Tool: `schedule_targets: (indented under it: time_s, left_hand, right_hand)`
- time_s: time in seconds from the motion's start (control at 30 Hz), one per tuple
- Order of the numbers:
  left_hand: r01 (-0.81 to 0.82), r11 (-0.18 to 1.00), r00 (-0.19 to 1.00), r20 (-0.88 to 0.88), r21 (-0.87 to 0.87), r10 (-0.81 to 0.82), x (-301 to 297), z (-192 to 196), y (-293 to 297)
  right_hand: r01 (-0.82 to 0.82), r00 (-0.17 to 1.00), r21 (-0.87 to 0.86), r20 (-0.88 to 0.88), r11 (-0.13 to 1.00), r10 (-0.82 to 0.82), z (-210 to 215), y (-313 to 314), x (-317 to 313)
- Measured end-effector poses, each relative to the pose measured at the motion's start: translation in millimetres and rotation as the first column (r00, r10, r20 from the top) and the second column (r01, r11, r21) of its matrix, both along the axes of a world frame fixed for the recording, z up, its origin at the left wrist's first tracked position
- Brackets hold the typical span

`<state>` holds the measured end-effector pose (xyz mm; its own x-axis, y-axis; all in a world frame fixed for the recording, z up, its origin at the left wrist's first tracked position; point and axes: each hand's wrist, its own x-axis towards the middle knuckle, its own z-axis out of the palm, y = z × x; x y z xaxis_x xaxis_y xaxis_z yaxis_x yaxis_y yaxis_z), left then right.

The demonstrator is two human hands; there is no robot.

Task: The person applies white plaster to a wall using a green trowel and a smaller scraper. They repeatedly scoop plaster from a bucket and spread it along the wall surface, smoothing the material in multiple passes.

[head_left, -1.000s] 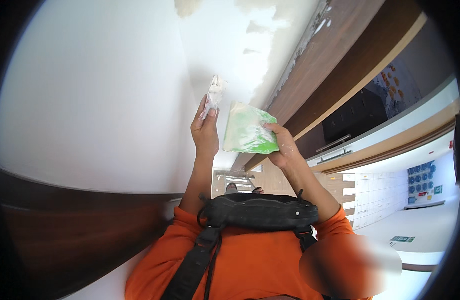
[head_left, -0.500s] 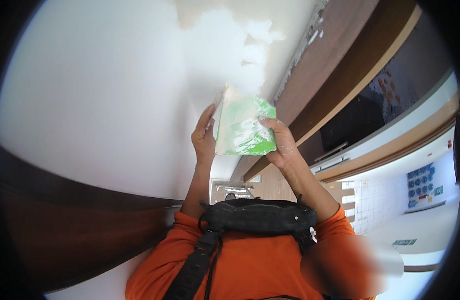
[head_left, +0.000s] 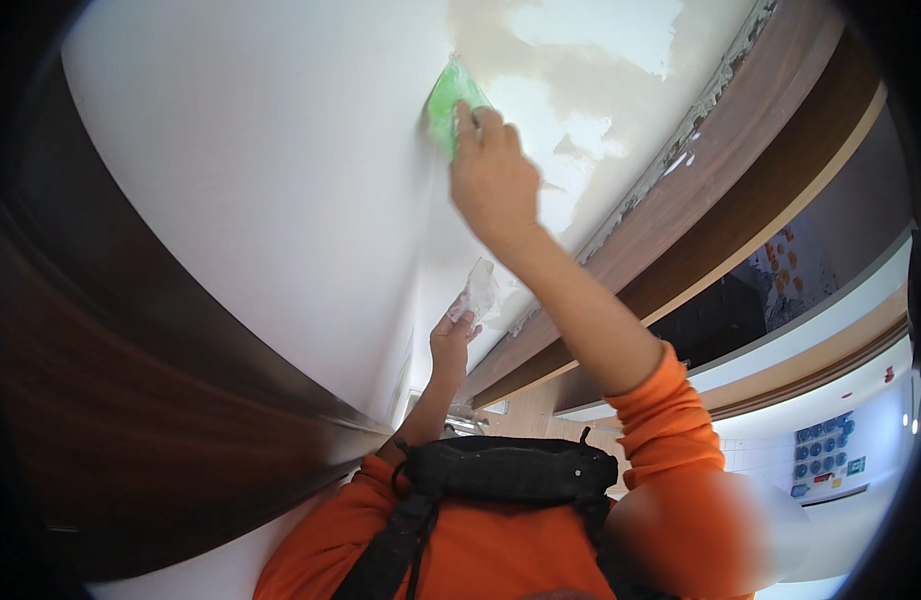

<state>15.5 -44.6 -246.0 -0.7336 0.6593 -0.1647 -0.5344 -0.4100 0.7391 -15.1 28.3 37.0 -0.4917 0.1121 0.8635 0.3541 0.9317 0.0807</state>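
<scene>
My right hand (head_left: pixel 496 180) reaches up and grips a green putty spreader (head_left: pixel 444 102), pressing it flat against the white wall (head_left: pixel 251 200) at the corner between two wall faces. White smears lie on the spreader. Lower down, my left hand (head_left: pixel 451 335) is closed on a smaller, whitish putty spreader (head_left: pixel 482 288) coated with filler. To the right of the green spreader, fresh white filler (head_left: pixel 541 130) covers part of a beige wall face in uneven patches.
A brown wooden frame (head_left: pixel 671 230) with a filler-spattered edge runs diagonally along the right. Dark brown panelling (head_left: pixel 181 430) curves along the lower left. Far right, several blue water bottles (head_left: pixel 823 445) stand on a rack. A black strapped pouch (head_left: pixel 511 470) crosses my chest.
My right hand has carried the green spreader up to the wall corner. The left hand, earlier beside it, is now lower with the whitish spreader in plain sight. My view has shifted slightly.
</scene>
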Motion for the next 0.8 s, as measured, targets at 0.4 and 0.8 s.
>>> schedule_targets:
  time_s: [0.4, 0.8]
  left_hand:
    - [-0.004, 0.998, 1.0, 0.008, -0.056, 0.004, -12, -18, -3]
    - [-0.038, 0.997, 0.999, 0.026, -0.065, 0.04, -13, -25, -1]
  right_hand:
    - [-0.363, 0.903, -0.424, -0.378, 0.83, 0.202, -52, 6, 2]
    - [-0.657, 0.704, -0.432, -0.644, 0.617, 0.299, -24, 25, 69]
